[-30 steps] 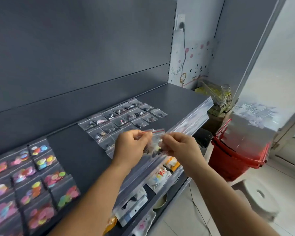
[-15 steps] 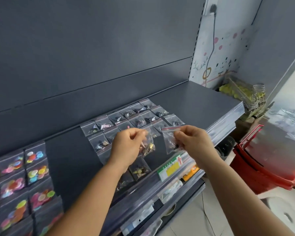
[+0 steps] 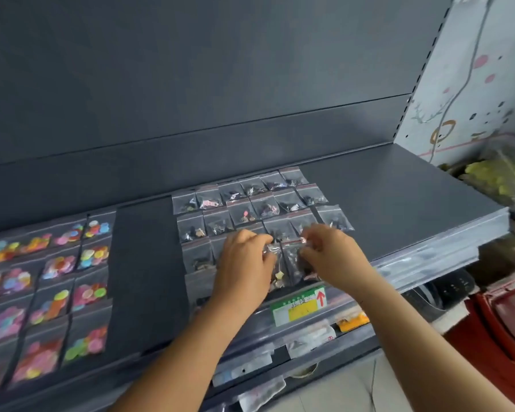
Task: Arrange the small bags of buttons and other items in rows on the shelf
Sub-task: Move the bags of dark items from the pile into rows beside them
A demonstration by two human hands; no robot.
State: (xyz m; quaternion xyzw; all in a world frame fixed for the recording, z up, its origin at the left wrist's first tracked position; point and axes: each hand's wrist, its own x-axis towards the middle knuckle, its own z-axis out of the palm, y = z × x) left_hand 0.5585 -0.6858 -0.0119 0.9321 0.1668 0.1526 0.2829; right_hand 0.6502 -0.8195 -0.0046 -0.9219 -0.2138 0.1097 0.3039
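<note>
The dark grey shelf (image 3: 399,185) carries two blocks of goods: on the left, rows of bags of bright round buttons (image 3: 57,292), and near the middle, a grid of small clear zip bags of dark trinkets (image 3: 250,200), with bare shelf to the right. At the near edge of that grid the left hand (image 3: 244,263) and right hand (image 3: 330,257) each pinch the top of a small zip bag: the left grip is closed on one with a pale star piece (image 3: 275,272), the right on the red-striped bag (image 3: 295,257) touching it. These bags look very light, limp and slick, their loose contents sagging to the bottom, so the stiffer zip strip along the top seems the surest place to take hold, laying the bag flat so it does not slide over its neighbours.
</note>
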